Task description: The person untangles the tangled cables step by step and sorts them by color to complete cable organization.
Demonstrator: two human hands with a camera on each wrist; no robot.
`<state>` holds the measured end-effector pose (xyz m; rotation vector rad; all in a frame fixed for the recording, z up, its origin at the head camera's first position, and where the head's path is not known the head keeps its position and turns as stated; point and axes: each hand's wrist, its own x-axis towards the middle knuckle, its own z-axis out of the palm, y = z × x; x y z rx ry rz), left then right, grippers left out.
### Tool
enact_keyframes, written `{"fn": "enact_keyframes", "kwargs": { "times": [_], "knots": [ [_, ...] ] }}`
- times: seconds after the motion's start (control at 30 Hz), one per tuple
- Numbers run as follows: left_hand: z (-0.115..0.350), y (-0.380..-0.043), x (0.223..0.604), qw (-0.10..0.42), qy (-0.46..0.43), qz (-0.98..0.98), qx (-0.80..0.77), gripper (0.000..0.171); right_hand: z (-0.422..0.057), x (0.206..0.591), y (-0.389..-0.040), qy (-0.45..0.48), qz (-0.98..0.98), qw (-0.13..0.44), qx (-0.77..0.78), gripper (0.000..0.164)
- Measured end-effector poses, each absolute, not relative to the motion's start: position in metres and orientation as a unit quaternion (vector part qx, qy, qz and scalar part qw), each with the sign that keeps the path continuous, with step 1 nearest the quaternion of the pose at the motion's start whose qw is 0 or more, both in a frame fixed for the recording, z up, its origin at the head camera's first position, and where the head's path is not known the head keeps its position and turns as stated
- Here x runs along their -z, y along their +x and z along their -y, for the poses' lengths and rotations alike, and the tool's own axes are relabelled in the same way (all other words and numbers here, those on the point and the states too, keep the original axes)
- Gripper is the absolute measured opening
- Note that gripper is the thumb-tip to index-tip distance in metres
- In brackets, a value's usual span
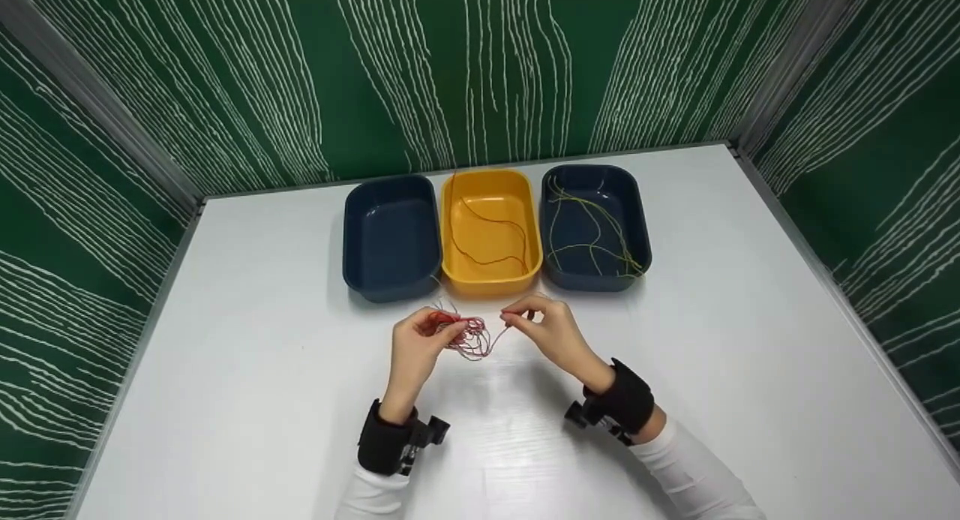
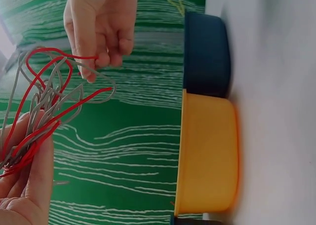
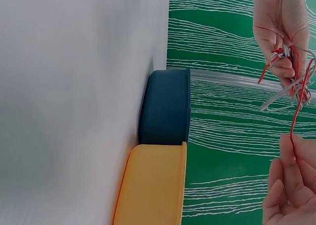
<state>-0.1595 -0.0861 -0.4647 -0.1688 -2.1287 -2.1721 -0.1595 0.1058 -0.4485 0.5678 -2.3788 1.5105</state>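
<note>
A tangled bundle of thin red and grey wires (image 1: pixel 471 340) hangs between the two hands in the head view. My left hand (image 1: pixel 417 349) grips this bundle between thumb and fingers, and red loops stick out past the thumb in the left wrist view. On the right, my right hand (image 1: pixel 553 338) pinches one red wire (image 3: pixel 297 114) between thumb and fingertips. That wire runs from the pinch back into the bundle. Both hands are raised in front of the trays, with the bundle close to the yellow tray's front side in the head view.
Three trays stand side by side: a dark blue tray (image 1: pixel 394 238) at left, a yellow tray (image 1: pixel 491 287) holding a red wire (image 1: pixel 495 221), and another dark blue tray (image 1: pixel 589 282) holding several yellow wires (image 1: pixel 600 208). Green patterned panels (image 1: pixel 517 70) surround the white table (image 1: pixel 262 340).
</note>
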Motion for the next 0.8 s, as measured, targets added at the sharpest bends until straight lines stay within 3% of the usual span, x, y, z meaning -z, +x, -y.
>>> {"fn": "enact_keyframes", "kwargs": {
  "times": [0.8],
  "knots": [
    [0.102, -0.16, 0.471, 0.094, -0.035, 0.693, 0.714, 0.019, -0.127, 0.458, -0.164, 0.149, 0.81, 0.195, -0.532, 0.006]
  ]
}}
